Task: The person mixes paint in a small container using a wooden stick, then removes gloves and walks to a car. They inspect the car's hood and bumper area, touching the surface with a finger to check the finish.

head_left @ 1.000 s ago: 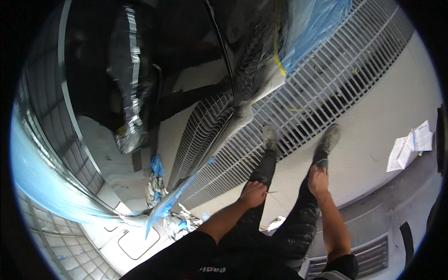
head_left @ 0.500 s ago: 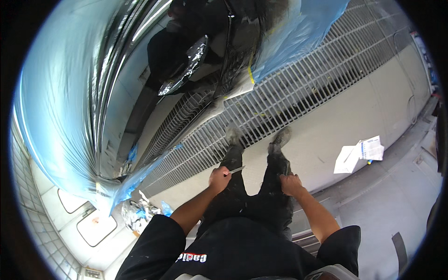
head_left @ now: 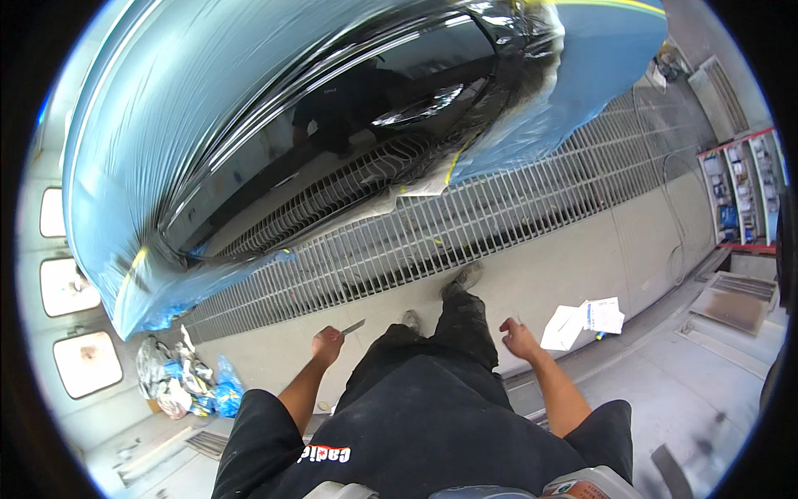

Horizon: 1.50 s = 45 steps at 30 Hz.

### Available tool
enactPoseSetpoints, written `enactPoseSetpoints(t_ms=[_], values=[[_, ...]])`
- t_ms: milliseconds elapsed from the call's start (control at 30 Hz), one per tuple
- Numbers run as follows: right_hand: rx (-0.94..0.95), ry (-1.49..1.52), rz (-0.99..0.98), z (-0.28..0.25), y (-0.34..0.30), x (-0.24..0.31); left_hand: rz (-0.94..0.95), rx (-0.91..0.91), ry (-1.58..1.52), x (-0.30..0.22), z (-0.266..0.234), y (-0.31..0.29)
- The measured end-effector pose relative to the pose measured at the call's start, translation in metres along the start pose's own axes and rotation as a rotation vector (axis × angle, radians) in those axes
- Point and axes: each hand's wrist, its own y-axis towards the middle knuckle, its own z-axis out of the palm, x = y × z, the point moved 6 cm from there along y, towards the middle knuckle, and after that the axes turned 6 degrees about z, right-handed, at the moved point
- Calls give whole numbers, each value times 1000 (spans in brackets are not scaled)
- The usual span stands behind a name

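Observation:
My left hand is closed around a thin, flat grey knife-like blade, which points up and to the right, over the pale floor strip. What its grip looks like is hidden in my fist. Out by my right thigh, my right hand hangs with its fingers loosely curled and apart, and I see nothing in it. Ahead of me stands a glossy black vehicle panel that mirrors the floor grating. Blue masking film surrounds it, with yellow tape at its lower edge. A crinkled silvery patch shows on the panel.
A metal floor grating runs between me and the panel. Papers lie on the floor to the right. Crumpled plastic and masking waste is heaped at the left. A stocked shelf rack and a hose are at the far right.
My right hand has come away from my trouser leg. My left hand still holds the blade, now further out to the left. My feet have shifted, and more of the black panel shows.

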Motion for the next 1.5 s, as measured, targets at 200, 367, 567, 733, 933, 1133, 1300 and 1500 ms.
enactPoseSetpoints(t_ms=[200,367,567,733,933,1133,1300,1500], values=[[215,156,126,50,-57,2,-134,3,-92,125,41,-59],[44,740,723,96,-133,-33,-215,95,-46,204,81,-107],[163,1036,848,128,-198,-69,-237,151,-46,214,89,-109],[3,842,757,117,-180,-66,-171,114,-62,208,86,-90],[65,724,778,69,-199,-67,-157,85,-159,161,70,-91],[-251,449,591,16,-206,-171,-84,100,-5,122,99,-82],[-455,181,488,-20,-229,-283,-31,229,223,42,139,-93],[-359,631,757,-48,-239,-393,31,246,394,20,193,-128]])
